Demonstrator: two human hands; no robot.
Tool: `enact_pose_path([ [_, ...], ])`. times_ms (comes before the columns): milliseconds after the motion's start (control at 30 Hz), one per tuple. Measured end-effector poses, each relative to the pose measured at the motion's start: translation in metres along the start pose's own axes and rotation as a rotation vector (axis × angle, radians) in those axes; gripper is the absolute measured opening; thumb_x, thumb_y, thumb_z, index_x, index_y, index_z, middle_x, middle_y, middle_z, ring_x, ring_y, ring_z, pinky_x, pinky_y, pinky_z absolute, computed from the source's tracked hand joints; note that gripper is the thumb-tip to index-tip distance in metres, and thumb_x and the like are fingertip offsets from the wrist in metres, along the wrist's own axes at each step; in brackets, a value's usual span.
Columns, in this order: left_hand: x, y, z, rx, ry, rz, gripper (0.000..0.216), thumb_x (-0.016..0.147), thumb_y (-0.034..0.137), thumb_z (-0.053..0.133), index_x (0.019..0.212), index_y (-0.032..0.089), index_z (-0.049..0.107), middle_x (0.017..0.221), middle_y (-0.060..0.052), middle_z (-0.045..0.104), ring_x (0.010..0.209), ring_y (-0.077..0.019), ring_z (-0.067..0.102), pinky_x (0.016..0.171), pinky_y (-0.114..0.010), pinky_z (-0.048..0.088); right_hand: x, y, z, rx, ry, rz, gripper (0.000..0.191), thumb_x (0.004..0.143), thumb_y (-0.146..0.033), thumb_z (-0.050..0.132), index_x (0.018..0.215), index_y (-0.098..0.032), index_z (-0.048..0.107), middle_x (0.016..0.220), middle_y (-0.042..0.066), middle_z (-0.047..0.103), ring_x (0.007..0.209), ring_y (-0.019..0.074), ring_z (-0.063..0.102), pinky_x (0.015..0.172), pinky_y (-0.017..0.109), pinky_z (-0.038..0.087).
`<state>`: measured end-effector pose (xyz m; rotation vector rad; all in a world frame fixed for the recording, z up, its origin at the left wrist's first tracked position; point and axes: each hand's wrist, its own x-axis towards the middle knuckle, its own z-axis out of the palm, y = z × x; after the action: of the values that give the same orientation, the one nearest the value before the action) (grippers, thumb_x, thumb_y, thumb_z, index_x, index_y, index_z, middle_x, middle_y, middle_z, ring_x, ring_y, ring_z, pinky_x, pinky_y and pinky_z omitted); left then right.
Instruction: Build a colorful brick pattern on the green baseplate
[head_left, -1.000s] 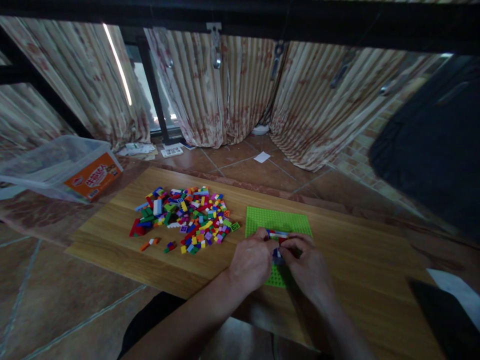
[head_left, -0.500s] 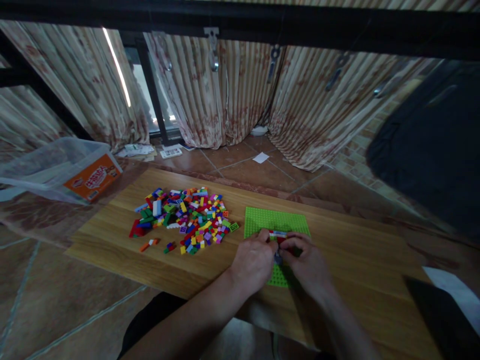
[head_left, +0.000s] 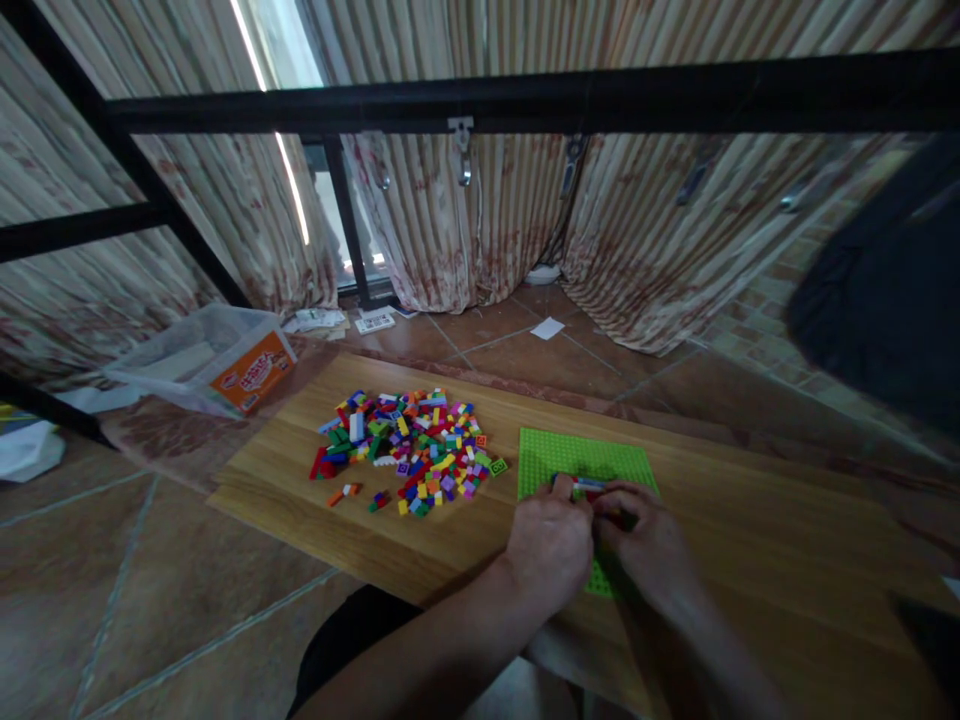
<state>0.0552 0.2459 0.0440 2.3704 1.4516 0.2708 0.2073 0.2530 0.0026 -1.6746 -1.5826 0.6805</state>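
A green studded baseplate (head_left: 585, 450) lies on the wooden table, with a small toy-brick build (head_left: 590, 485) in red, white and blue on or just above it. My left hand (head_left: 551, 545) is closed at the near left side of this build, its fingers bent against it. From the right, my right hand (head_left: 649, 535) closes on the same build, thumb and fingers bent inward. The two hands meet over the plate's near half and hide most of the build, so I cannot tell which bricks each one pinches.
Left of the plate spreads a pile of mixed toy bricks (head_left: 412, 440). A few loose bricks (head_left: 379, 501) lie at its near edge. Beyond the table's left end stands a clear plastic bin (head_left: 202, 350) with an orange label. Curtains (head_left: 420, 220) hang behind a black rail (head_left: 525, 110).
The view has shifted, so everything sits further right and lower. My hands have drawn closer together over the build, and a grey piece seen between them before is now hidden.
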Motion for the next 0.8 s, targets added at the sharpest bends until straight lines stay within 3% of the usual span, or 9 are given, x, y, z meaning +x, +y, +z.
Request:
enact_pose_path([
  [333, -0.003, -0.011, 0.012, -0.074, 0.121, 0.064, 0.02, 0.089, 0.026, 0.047, 0.094, 0.017, 0.064, 0.1, -0.007, 0.061, 0.088, -0.021, 0.062, 0.079, -0.037, 0.056, 0.001, 0.01, -0.004, -0.071, -0.041, 0.032, 0.023, 0.063, -0.042, 0.06, 0.068, -0.023, 0.072, 0.103, 0.009, 0.063, 0.094, 0.0266, 0.061, 0.094, 0.046, 0.044],
  [500, 0.002, -0.021, 0.003, -0.151, 0.124, 0.001, 0.024, 0.091, 0.03, 0.045, 0.092, 0.019, 0.066, 0.094, -0.005, 0.065, 0.084, -0.0194, 0.064, 0.077, -0.033, 0.056, 0.003, 0.016, -0.002, -0.117, -0.023, 0.03, 0.024, 0.064, -0.045, 0.062, 0.069, -0.024, 0.072, 0.1, 0.008, 0.066, 0.09, 0.0269, 0.063, 0.089, 0.045, 0.047],
  [633, 0.009, -0.057, -0.025, -0.166, 0.271, -0.133, 0.021, 0.089, 0.026, 0.049, 0.095, 0.022, 0.069, 0.096, -0.004, 0.068, 0.086, -0.0176, 0.065, 0.082, -0.03, 0.054, 0.004, 0.021, -0.002, -0.171, 0.012, -0.027, 0.023, 0.067, -0.043, 0.06, 0.071, -0.024, 0.071, 0.098, 0.008, 0.068, 0.087, 0.027, 0.064, 0.083, 0.044, 0.049],
  [733, 0.006, -0.103, -0.052, -0.145, 0.444, -0.345, 0.023, 0.086, 0.019, 0.051, 0.101, 0.019, 0.07, 0.102, -0.007, 0.07, 0.093, -0.0186, 0.064, 0.087, -0.029, 0.05, 0.006, 0.023, -0.004, -0.203, 0.033, -0.036, 0.023, 0.066, -0.044, 0.059, 0.07, -0.024, 0.071, 0.096, 0.008, 0.068, 0.085, 0.0273, 0.064, 0.081, 0.044, 0.05],
  [800, -0.002, -0.132, -0.067, -0.067, 0.485, -0.495, 0.032, 0.08, 0.014, 0.055, 0.108, 0.018, 0.069, 0.108, -0.009, 0.069, 0.099, -0.0222, 0.063, 0.09, -0.032, 0.049, 0.008, 0.024, -0.007, -0.221, 0.047, -0.01, 0.024, 0.066, -0.045, 0.058, 0.069, -0.024, 0.071, 0.096, 0.008, 0.069, 0.082, 0.0269, 0.064, 0.079, 0.043, 0.05],
])
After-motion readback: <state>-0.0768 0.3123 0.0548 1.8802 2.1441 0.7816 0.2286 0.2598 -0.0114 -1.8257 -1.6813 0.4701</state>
